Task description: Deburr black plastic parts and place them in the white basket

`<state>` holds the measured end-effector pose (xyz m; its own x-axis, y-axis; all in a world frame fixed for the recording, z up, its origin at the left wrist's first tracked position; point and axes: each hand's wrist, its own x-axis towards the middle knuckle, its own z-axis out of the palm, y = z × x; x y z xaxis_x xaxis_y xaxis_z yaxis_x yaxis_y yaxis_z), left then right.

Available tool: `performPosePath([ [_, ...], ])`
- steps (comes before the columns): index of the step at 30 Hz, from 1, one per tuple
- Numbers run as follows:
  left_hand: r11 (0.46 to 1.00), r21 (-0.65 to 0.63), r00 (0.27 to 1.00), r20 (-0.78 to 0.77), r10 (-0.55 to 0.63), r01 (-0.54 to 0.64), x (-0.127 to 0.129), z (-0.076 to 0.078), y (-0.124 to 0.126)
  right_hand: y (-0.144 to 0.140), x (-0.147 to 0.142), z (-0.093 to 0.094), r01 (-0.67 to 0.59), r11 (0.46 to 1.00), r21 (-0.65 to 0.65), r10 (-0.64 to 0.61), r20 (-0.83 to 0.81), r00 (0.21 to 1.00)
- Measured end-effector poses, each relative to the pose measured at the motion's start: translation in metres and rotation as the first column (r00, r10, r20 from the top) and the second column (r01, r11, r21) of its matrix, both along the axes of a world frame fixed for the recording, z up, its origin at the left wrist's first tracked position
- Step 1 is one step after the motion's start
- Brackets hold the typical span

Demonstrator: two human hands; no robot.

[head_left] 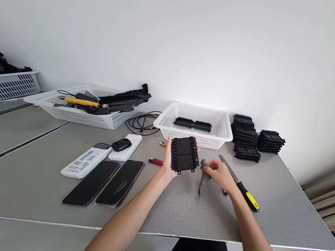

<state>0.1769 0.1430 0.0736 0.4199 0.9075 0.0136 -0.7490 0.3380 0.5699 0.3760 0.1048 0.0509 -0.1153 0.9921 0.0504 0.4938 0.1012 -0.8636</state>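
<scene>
Left hand [168, 164] grips our plate [185, 155] | right [220, 174] pinches cloth [204, 178] at 3 o'clock — we'd best wipe flat — steady.

- Two bare forearms, entering from the lower edge of the frame, no sleeves in view.
- Left hand [168, 164] bare: no glove, no ring or watch visible.
- Right hand [219, 174] likewise bare, wrist unadorned.
- Dark, black-looking garment at bottom centre, below the table edge, between the two arms; details too dim to tell.
</scene>
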Motion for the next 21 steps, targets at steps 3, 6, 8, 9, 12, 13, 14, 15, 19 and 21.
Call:
performPosePath([
  [3, 0.998, 0.003, 0.998, -0.014, -0.065, 0.065, 0.002, 0.001, -0.002, 0.016, 0.010, 0.017, 0.137, 0.987, 0.080, -0.123, -0.161, 0.979],
  [6, 0.997, -0.024, 0.996, -0.044, -0.075, 0.074, 0.006, 0.000, -0.003, 0.028, 0.004, 0.038, 0.186, 0.954, 0.234, -0.159, -0.129, 0.979],
  [8, 0.996, -0.059, 0.996, -0.055, -0.064, 0.061, 0.008, -0.001, -0.003, 0.032, -0.005, 0.048, 0.158, 0.924, 0.348, -0.144, -0.065, 0.987],
  [9, 0.996, -0.076, 0.997, -0.058, -0.054, 0.050, 0.008, -0.001, -0.003, 0.033, -0.011, 0.051, 0.130, 0.906, 0.404, -0.132, -0.025, 0.991],
  [12, 0.995, -0.100, 0.998, -0.068, 0.002, -0.009, 0.009, -0.002, -0.002, 0.033, -0.023, 0.051, 0.020, 0.834, 0.551, -0.103, 0.120, 0.987],
  [13, 0.994, -0.101, 0.997, -0.071, 0.023, -0.030, 0.008, -0.003, -0.002, 0.033, -0.025, 0.048, -0.018, 0.813, 0.582, -0.093, 0.160, 0.983],
  [14, 0.994, -0.102, 0.997, -0.071, 0.037, -0.044, 0.008, -0.004, -0.001, 0.033, -0.026, 0.044, -0.050, 0.798, 0.601, -0.082, 0.190, 0.978],
  [15, 0.993, -0.106, 0.996, -0.071, 0.045, -0.052, 0.008, -0.004, -0.001, 0.033, -0.026, 0.040, -0.075, 0.789, 0.610, -0.067, 0.207, 0.976],
  [19, 0.991, -0.132, 0.997, -0.077, 0.022, -0.032, 0.008, -0.008, 0.001, 0.033, -0.024, 0.025, -0.123, 0.792, 0.598, 0.004, 0.196, 0.981],
  [21, 0.991, -0.133, 0.997, -0.073, 0.005, -0.015, 0.008, -0.009, 0.000, 0.033, -0.022, 0.021, -0.142, 0.799, 0.584, 0.023, 0.206, 0.978],
])
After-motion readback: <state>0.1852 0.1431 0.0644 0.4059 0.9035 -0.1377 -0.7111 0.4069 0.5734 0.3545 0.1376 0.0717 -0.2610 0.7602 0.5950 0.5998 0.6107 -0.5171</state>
